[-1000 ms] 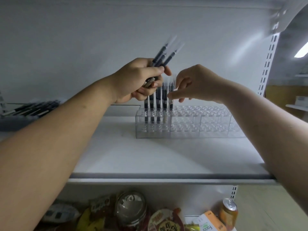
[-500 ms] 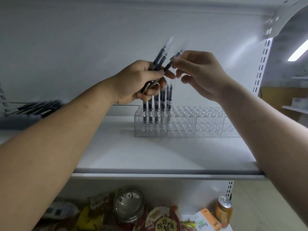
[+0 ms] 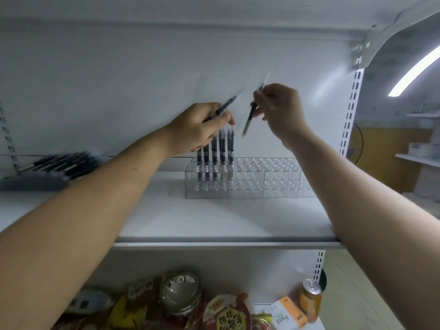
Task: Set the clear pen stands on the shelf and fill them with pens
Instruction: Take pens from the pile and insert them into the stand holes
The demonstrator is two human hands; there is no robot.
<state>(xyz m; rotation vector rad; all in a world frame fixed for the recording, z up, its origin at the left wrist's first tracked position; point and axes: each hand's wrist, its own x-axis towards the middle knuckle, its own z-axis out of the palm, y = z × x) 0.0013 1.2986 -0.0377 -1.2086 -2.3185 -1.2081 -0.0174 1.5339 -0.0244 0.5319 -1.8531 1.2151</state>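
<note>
Filling step. Left hand [image 3: 200,127] grip clenched on spare pen [image 3: 226,106]; right hand [image 3: 281,110] pinched single pen [image 3: 249,117]. I judged next: seat it in clear pen stand [image 3: 262,184], 3 o'clock of standing pens [image 3: 215,151].

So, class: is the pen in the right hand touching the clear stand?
Apart. The head view shows the pen, pinched by the right hand, in the air, with white wall between its lower tip and the stand.
</note>
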